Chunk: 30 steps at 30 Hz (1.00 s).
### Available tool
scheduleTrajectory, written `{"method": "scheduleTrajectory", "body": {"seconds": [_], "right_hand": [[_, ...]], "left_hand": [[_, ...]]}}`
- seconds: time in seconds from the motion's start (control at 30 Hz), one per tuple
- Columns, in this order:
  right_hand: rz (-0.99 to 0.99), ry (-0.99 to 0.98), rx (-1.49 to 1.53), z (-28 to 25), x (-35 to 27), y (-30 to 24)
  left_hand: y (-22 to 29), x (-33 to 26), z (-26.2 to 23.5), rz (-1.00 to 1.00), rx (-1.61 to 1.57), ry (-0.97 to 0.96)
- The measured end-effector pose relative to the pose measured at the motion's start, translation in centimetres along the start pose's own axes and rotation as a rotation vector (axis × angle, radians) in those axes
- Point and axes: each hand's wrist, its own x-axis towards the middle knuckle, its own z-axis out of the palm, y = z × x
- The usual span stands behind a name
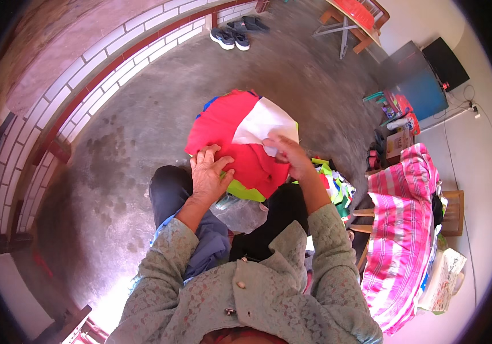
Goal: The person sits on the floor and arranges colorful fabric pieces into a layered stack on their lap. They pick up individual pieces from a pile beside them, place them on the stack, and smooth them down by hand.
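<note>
A round patchwork piece (pixel 246 157) of red and white cloth, with lime green and blue at its edge, lies over my knees. My left hand (pixel 210 175) is on its near left part, fingers bent against the red cloth and gripping it. My right hand (pixel 293 157) is over the right part, beside the white patch. Motion smears its fingers, so whether they hold anything is unclear. Beneath the near edge, between my legs, a clear plastic bag (pixel 240 214) partly shows. A heap of coloured cloth scraps (pixel 337 186) lies beside my right knee.
To the right, a pink checked cloth (pixel 400 229) covers a piece of furniture. Dark shoes (pixel 231 38) stand on the concrete floor by the low white brick wall (pixel 108 63). Far right are a table with a red top (pixel 356 12), a blue cabinet (pixel 415 86) and a cardboard box (pixel 398 143).
</note>
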Motion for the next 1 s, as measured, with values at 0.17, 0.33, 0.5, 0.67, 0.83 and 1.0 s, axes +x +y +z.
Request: {"method": "scheduleTrajectory", "body": {"seconds": [0.17,0.33,0.5,0.67,0.83,1.0], "right_hand": [[-0.098,-0.080,0.574,-0.7,-1.1,-1.0],[-0.121,0.025,0.836,-1.5,-0.5,-2.1],[-0.299,0.113,0.971,-1.7,-0.7,-3.3],[-0.124,0.450,0.837,-2.4,-0.7,2.9],[-0.248,0.528,0.516,-3.1,-2.5,7.9],[-0.176,0.549,0.330,-2.0,-4.3,7.4]], "left_hand": [[-0.3,0.0,-0.1,0.001,0.011,0.016],[-0.3,0.1,-0.2,-0.004,-0.009,-0.002],[-0.4,0.0,-0.3,0.009,-0.002,0.011],[-0.4,0.0,-0.1,0.024,0.006,0.020],[-0.3,0.1,0.1,0.001,0.003,0.012],[-0.5,0.0,0.0,-0.002,0.000,0.008]]}}
